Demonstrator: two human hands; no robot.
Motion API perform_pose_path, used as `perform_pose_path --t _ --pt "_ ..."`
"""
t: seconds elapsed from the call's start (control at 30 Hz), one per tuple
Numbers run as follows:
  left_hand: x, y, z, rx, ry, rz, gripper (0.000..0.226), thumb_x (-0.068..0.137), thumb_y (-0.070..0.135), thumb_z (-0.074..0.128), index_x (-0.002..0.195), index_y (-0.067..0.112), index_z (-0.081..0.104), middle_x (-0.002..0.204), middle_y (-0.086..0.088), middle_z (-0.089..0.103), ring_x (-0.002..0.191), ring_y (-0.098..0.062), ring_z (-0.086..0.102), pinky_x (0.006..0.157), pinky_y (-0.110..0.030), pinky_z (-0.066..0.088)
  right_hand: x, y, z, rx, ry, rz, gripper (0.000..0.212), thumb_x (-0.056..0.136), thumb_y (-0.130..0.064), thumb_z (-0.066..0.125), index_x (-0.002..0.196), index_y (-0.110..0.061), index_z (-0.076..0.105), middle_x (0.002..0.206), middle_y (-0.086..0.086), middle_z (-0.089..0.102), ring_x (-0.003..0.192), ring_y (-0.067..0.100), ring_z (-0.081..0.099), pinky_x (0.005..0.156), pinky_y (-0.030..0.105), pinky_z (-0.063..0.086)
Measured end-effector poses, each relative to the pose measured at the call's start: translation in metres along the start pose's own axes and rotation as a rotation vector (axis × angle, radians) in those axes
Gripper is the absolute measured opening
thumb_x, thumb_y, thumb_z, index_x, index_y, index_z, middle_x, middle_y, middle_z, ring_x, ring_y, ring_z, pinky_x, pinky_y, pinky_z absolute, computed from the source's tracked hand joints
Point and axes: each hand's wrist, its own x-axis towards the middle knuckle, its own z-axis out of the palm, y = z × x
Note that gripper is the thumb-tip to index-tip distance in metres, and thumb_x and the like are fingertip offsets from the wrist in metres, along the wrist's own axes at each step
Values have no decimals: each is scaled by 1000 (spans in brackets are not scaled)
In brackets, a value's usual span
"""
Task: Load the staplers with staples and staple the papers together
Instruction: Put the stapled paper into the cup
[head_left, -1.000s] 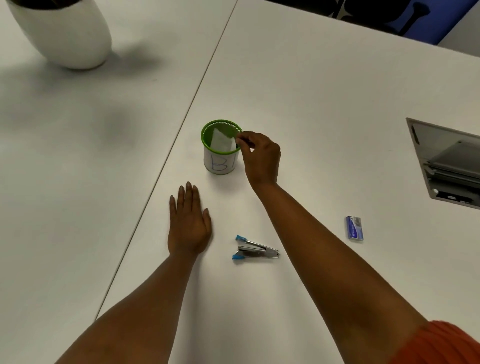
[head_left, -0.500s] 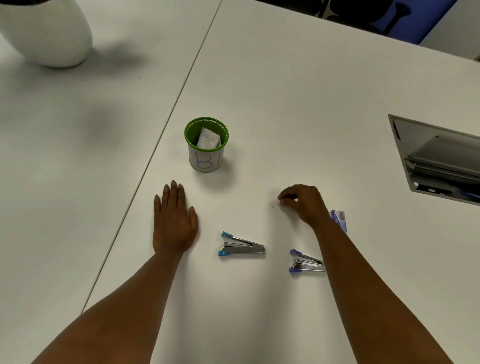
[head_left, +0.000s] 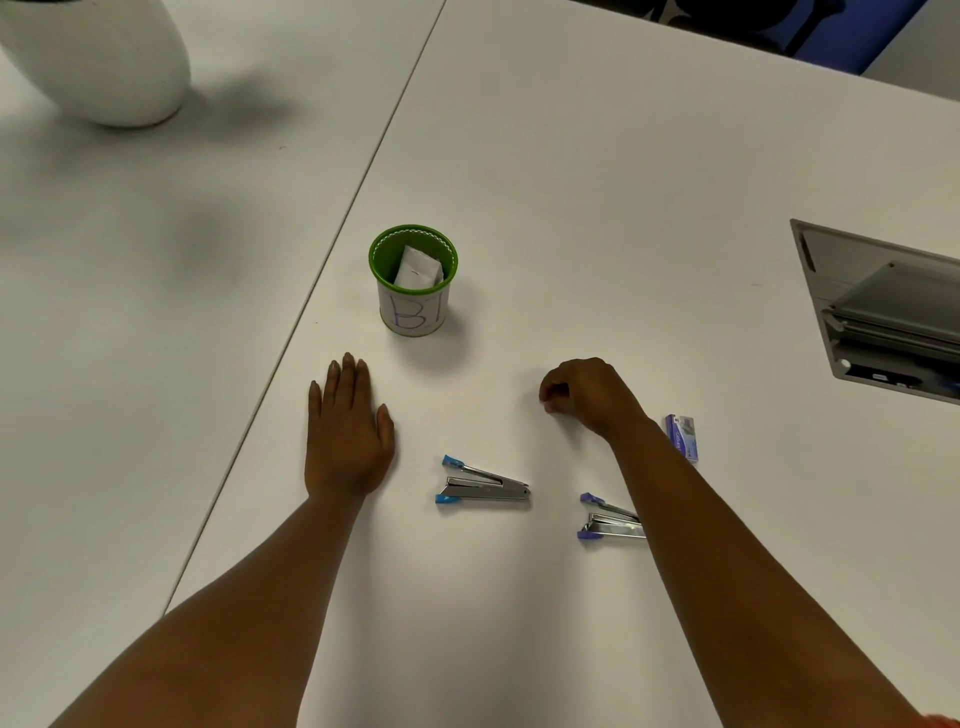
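Two small metal staplers lie on the white table: one with light-blue tips (head_left: 483, 486) in the middle, one with purple tips (head_left: 608, 519) partly under my right forearm. A small blue staple box (head_left: 682, 437) lies just right of my right wrist. Folded white paper (head_left: 418, 267) stands inside a green cup marked "B1" (head_left: 413, 306). My left hand (head_left: 345, 431) rests flat on the table, left of the light-blue stapler. My right hand (head_left: 587, 395) hovers low with fingers curled; nothing shows in it.
A large white vase (head_left: 98, 57) stands at the far left. An open grey cable hatch (head_left: 883, 312) is set into the table at the right. A seam (head_left: 332, 249) runs between two tabletops left of the cup.
My right hand left the cup's rim and came back to the table near the staple box. With the arm moved, a second stapler is uncovered. My left hand stayed flat.
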Motion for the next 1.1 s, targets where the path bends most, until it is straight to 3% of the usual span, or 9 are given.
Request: perform_pose_path --t 0.17,0.27,0.37,0.63,0.83,0.97,1.1 --pt "0 0 0 -7 6 2 75 81 38 8 144 -1 25 153 -16 22 144 -29 19 118 -42 9 3 -1 -2 -32 -44 -18 16 72 7 60 77 -5 70 81 6 72 68 11 56 63 17 39" --pt "0 0 0 -13 3 -1 75 81 39 8 144 0 24 154 -16 21 144 -28 18 118 -42 9 5 -3 -4 -52 -91 -25 17 73 9 58 77 -4 69 71 -1 62 59 4 51 57 8 33" --pt "0 0 0 -20 11 1 75 82 38 10 144 -1 25 153 -16 23 144 -29 19 118 -43 10 6 -4 -5 -66 -124 -19 22 74 10 54 74 -9 64 67 -5 56 59 5 50 57 10 32" --pt "-1 0 0 -33 14 3 76 81 39 8 144 0 24 154 -16 21 144 -28 17 118 -42 7 3 -2 -3 -129 -172 -61 24 74 7 46 71 -15 55 79 0 55 73 19 49 70 27 39" --pt "-1 0 0 -21 10 4 76 81 40 7 144 0 23 154 -16 20 144 -28 16 118 -42 7 1 0 4 -52 0 -21 16 78 4 57 83 -6 68 84 4 64 75 16 54 69 22 36" --pt "-1 0 0 -24 16 5 76 82 39 8 144 -1 25 153 -17 22 144 -29 18 118 -43 9 2 1 6 -88 -10 -42 21 76 6 52 81 -5 69 91 9 69 83 23 61 70 22 37" --pt "-1 0 0 -23 14 1 77 81 40 7 144 0 24 154 -16 21 144 -28 17 118 -42 7 5 -1 1 -180 -72 -84 17 78 3 53 83 -5 67 93 10 66 77 17 52 69 23 35"
